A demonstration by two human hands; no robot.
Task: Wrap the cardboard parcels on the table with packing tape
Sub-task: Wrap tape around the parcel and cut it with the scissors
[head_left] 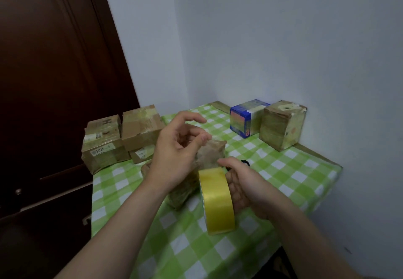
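Parcel in hand [210, 154]: in the middle of the table [165, 246], between the two hands. It is brown and creased, and the left hand hides part of it.
Handling: it looks small and light, easy to turn with one hand. The cardboard is probably stiff at the corners and softer on the crumpled faces. Any face already taped is likely slick, so the edges and corners are the safer hold.
Tape roll [218, 200]: yellow and standing on edge, just right of the parcel's near end. It is a rigid, light ring. A freed strip would probably stick to itself if it went slack.
Right hand [242, 182]: grips the roll from its far side, fingers curled around it and the thumb lying toward the parcel.
Left hand [174, 147]: raised over the parcel's top with the fingers curved and the thumb near the forefinger. It cannot be told whether it pinches tape, holds cardboard or holds nothing.
Stacked parcels [122, 139]: crowd the table's rear left corner, right at its edge, where a wide elbow swing could knock them.
Blue box [245, 118] and tan box [283, 125]: stand side by side at the rear right, close to the wall [283, 38] and well apart from the hands.
Dark object [245, 162]: just behind the right hand and mostly hidden, so it cannot be identified.
Open room: bare checked cloth lies in front of the hands and to their right. This seems the best place to turn the parcel.
Edges: the left side drops off beside the door [54, 71], and the near right edge falls away close to the right forearm.
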